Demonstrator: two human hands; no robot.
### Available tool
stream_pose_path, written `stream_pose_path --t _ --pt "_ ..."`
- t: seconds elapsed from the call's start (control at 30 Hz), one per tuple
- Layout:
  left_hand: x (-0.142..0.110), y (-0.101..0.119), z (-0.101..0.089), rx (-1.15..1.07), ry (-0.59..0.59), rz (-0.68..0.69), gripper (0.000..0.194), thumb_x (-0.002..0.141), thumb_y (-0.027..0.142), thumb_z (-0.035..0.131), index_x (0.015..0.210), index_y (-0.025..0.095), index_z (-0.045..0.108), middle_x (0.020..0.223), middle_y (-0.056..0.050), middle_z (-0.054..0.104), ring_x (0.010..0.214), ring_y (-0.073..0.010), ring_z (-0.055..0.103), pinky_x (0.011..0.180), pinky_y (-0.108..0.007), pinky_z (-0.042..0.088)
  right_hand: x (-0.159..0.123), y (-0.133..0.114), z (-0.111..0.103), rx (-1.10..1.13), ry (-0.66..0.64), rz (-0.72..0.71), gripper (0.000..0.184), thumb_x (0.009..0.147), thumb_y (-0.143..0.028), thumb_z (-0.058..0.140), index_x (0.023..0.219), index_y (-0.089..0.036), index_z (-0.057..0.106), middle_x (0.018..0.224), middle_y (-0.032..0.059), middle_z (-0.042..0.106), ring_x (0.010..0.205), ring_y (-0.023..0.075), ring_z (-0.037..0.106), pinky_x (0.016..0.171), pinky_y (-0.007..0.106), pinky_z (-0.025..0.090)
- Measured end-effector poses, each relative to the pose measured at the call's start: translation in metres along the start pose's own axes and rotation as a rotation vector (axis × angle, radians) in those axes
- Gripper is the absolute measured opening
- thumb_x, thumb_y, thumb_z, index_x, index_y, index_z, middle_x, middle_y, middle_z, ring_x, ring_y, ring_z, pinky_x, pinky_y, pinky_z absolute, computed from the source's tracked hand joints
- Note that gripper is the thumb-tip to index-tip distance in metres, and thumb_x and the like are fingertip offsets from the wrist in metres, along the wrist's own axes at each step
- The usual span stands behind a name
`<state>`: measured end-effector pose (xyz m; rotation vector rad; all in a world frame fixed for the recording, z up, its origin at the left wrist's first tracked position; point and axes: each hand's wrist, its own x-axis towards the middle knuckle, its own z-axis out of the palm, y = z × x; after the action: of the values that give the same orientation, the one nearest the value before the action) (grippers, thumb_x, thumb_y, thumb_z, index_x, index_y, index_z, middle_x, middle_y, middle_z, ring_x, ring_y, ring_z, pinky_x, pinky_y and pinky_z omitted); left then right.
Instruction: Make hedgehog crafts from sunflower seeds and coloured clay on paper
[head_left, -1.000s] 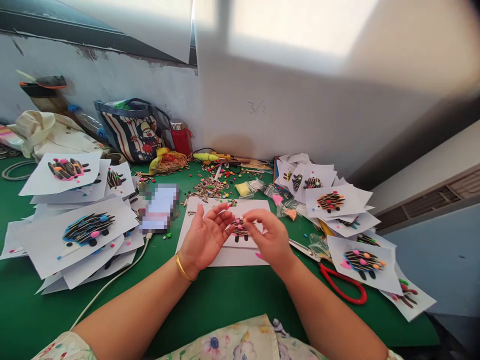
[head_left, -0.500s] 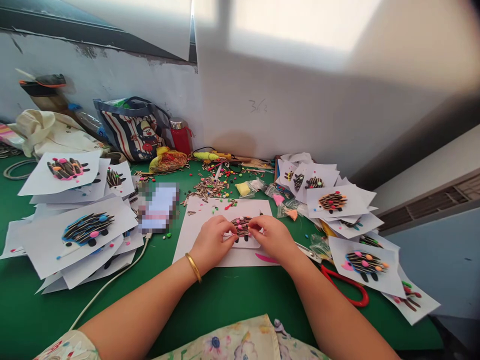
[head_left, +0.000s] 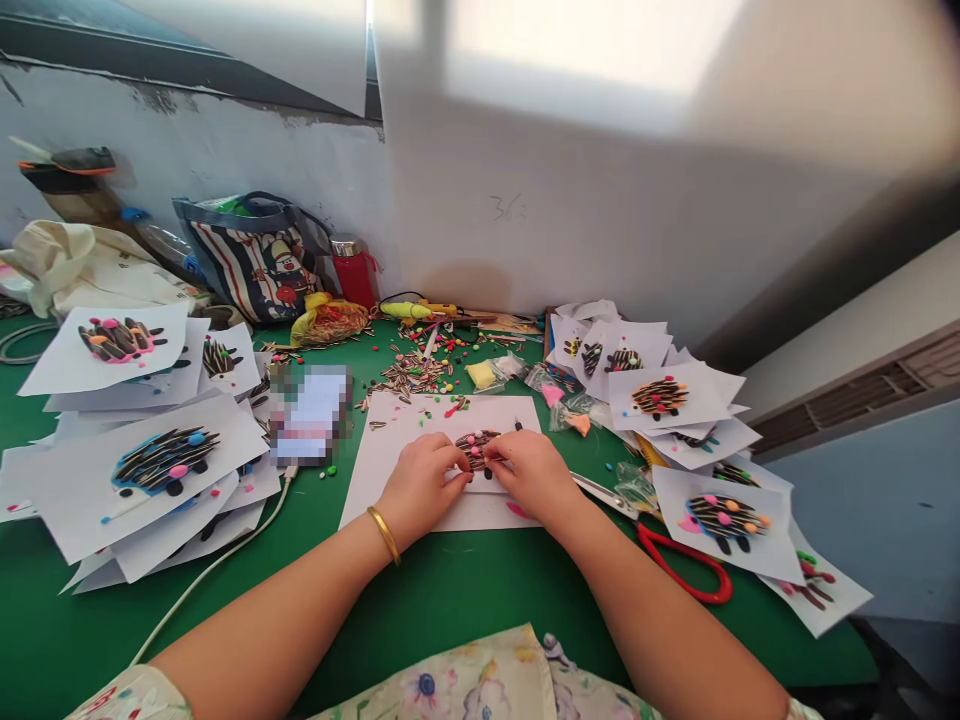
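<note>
A seed hedgehog (head_left: 477,440), dark striped seeds dotted with pink balls, lies on a small paper over a larger white sheet (head_left: 367,480). At its left edge my left hand (head_left: 426,485), with a gold bangle on the wrist, has thumb and index finger pinched together. My right hand (head_left: 534,478) is closed at the hedgehog's right side, fingertips touching its seeds. Whatever either pinch holds is too small or hidden to make out. A pink strip (head_left: 517,510) peeks out from under my right hand, and a dark pen tip (head_left: 517,424) shows just above it.
Red-handled scissors (head_left: 694,575) lie right of my right hand. Stacks of finished hedgehog papers stand left (head_left: 172,490) and right (head_left: 667,400). A phone (head_left: 311,415) with a white cable sits left of the sheet. Loose seeds (head_left: 409,375) and clay bags (head_left: 555,390) lie behind.
My right hand has shifted slightly left over the hedgehog, covering more of the pink strip. My left hand stays at its edge. The whole view has moved a little.
</note>
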<state>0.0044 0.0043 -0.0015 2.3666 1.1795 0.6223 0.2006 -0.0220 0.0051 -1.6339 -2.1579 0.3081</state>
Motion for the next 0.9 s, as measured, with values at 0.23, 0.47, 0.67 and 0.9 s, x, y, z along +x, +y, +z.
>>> stream_pose_path --t 0.23,0.47,0.67,0.9 --pt "0.0003 0.0008 -0.0013 0.032 -0.004 0.0 0.007 0.083 0.022 0.065 0.083 0.021 0.072 0.089 -0.006 0.063 0.086 -0.0219 0.058 0.077 -0.035 0.043 -0.0006 0.0043 0.0007 -0.095 0.0 0.008 0.004 0.084 -0.025 0.072 0.088 -0.025 0.072 0.094 0.003 0.068 0.094 0.0219 0.057 0.08 0.034 0.037" --pt "-0.0008 0.0009 -0.0015 0.108 -0.008 -0.03 0.007 0.083 0.025 0.066 0.083 0.023 0.072 0.089 -0.005 0.064 0.087 -0.0229 0.06 0.082 -0.039 0.04 0.0004 0.008 0.0047 -0.083 -0.015 0.019 0.003 0.084 -0.025 0.073 0.086 -0.025 0.071 0.093 0.0027 0.066 0.095 0.0216 0.056 0.08 0.034 0.037" --pt "-0.0021 0.0002 0.0 0.105 -0.01 -0.031 0.006 0.082 0.024 0.066 0.083 0.023 0.072 0.09 -0.005 0.065 0.089 -0.0229 0.06 0.087 -0.04 0.039 0.002 0.0094 0.0094 -0.042 -0.015 0.02 0.005 0.084 -0.023 0.072 0.088 -0.025 0.071 0.093 0.0024 0.066 0.096 0.0211 0.057 0.082 0.034 0.038" --pt "-0.0026 -0.0012 0.0013 0.118 -0.008 -0.024 0.007 0.083 0.025 0.065 0.083 0.023 0.072 0.089 -0.005 0.065 0.087 -0.0221 0.059 0.086 -0.039 0.04 -0.0002 0.0071 0.0061 -0.033 -0.011 0.031 0.012 0.082 -0.024 0.074 0.094 -0.027 0.071 0.096 0.002 0.066 0.099 0.0212 0.057 0.084 0.035 0.037"
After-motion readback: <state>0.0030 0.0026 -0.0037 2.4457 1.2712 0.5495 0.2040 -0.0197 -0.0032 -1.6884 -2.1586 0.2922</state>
